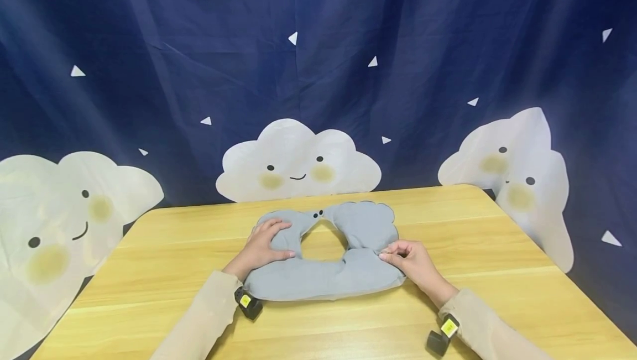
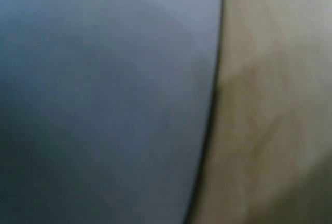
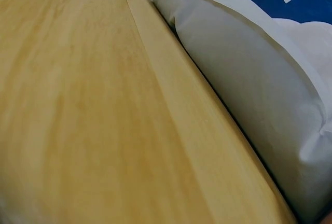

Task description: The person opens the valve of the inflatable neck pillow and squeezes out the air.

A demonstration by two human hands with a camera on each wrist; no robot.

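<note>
A grey, puffed-up U-shaped neck pillow (image 1: 318, 280) lies on the table, its two ends at the far side near a pair of small dark snaps. My left hand (image 1: 264, 246) rests on the pillow's left arm, thumb and fingers spread over the fabric. At the right edge, where the pillow creases, my right hand (image 1: 405, 257) pinches the fabric between thumb and fingers; what lies under the fingertips is hidden. The left wrist view is filled by the blurred grey pillow (image 2: 104, 99) beside the wood. Along the table, the right wrist view has the pillow's seamed side (image 3: 244, 63).
The light wooden table (image 1: 164, 271) extends on all sides of the pillow. Behind it hangs a dark blue curtain (image 1: 239, 72) with white triangles and smiling clouds. Each wrist carries a small black camera, one by the left sleeve (image 1: 199, 316), one by the right sleeve (image 1: 490, 321).
</note>
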